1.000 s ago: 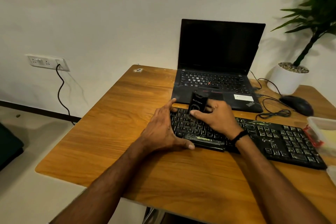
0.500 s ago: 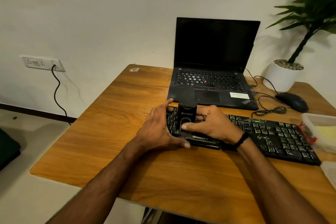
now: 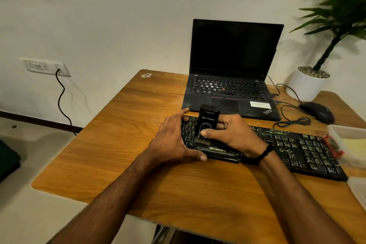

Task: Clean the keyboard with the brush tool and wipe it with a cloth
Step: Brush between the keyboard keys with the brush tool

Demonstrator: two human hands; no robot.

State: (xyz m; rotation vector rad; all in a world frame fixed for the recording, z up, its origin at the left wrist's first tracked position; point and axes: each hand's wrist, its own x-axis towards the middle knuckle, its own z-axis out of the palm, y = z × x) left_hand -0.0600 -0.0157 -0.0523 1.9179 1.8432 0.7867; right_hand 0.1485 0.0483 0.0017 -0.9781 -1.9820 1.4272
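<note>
brush tool (image 3: 208, 121) pinched upright on keyboard (image 3: 307, 144) by right hand (image 3: 235, 136), left hand (image 3: 170, 140) clasping its end

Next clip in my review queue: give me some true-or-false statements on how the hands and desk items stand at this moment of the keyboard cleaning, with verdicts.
1. The right hand holds the brush tool upright on the left part of the keyboard. True.
2. A mouse lies on the table, to the right of the laptop. True.
3. The left hand lies flat on the laptop. False: it grips the keyboard's left end, with the thumb on the front edge.
4. The laptop's lid is closed. False: it stands open behind the keyboard, with its screen dark.
</note>
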